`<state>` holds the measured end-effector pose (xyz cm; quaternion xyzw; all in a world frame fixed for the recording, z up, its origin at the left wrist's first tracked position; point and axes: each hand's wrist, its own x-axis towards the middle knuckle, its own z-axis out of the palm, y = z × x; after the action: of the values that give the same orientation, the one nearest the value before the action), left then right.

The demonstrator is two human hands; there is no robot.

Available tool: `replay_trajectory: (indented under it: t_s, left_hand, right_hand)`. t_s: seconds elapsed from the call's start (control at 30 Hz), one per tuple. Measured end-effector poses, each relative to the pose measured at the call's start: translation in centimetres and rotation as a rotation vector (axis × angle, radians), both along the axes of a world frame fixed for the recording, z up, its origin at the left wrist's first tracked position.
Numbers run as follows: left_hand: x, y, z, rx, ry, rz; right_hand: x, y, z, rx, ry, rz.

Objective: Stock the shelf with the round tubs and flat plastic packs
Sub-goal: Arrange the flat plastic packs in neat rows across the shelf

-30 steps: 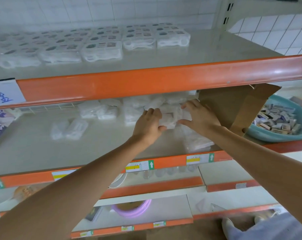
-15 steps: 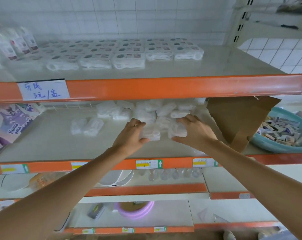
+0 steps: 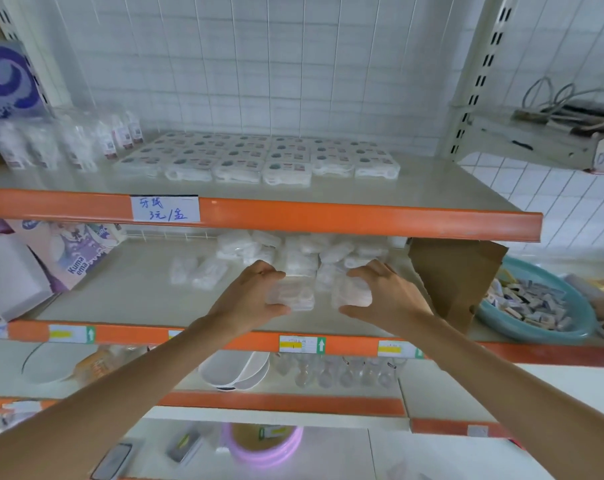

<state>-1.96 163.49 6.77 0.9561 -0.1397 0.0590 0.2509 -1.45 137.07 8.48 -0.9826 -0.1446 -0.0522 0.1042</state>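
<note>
Both hands work at the front of the middle shelf (image 3: 120, 289), each with its grip clamped on one small clear plastic item. The left hand (image 3: 245, 299) has its thumb under and fingers curled over the left pack (image 3: 291, 299), and the right hand (image 3: 390, 299) holds the right pack (image 3: 351, 295) the same way. The two sit side by side, just in front of the loose heap of packs (image 3: 304, 251) at the back of the shelf. Two stray packs (image 3: 196, 271) lie apart to the left. Blur hides whether the held items rest on the shelf or hang just above it. Judging by their thin, see-through walls and the light one-hand hold, they are likely very light and fairly stiff, though a hard squeeze could flex or crack them. The glossy plastic looks slippery against itself, so stacked pieces may slide and the heap behind could shift if nudged. The safest hold is probably across the short sides, thumb against fingers on opposite edges, with firm but gentle pressure and the broad flat face kept level for setting down. The cardboard box (image 3: 456, 278) stands close beside the right hand, which leaves that hand little room to swing outward.
</note>
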Motion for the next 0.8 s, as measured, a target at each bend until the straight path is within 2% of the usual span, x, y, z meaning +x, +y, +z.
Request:
replay_trajectory:
  t_s: [0.43,0.8]
  left_hand:
    - [-5.2,1.3,8.0,-0.055,-0.174,-0.094]
    - [-2.5,3.2,16.3,-0.1,-0.346,-0.058]
  right_hand:
    - [-5.4,0.5,7.8,-0.05,-0.075,0.078]
    - [-4.3,1.2,13.8,0.075,-0.195,0.101]
